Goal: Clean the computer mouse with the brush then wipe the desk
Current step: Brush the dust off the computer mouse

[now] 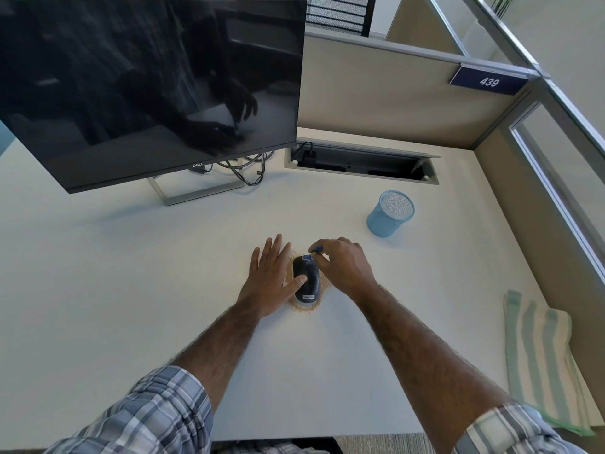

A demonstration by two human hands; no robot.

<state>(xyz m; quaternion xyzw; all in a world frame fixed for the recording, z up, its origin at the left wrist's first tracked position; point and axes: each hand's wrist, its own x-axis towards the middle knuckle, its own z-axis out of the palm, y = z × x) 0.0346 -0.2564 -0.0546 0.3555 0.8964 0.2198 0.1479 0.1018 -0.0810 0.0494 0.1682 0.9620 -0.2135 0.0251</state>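
A black computer mouse (307, 279) lies on the white desk (131, 273) with brown crumbs (302, 308) scattered around it. My left hand (270, 280) lies flat beside the mouse, fingers straight, its thumb pressing on the mouse's back. My right hand (343, 265) pinches a small blue brush (315, 251) whose head touches the front of the mouse.
A blue mesh pen cup (389, 214) stands at the back right. A green-and-white striped cloth (537, 355) lies at the desk's right edge. A dark monitor (147, 90) on a stand fills the back left, with cables and an open cable tray (360, 163) behind.
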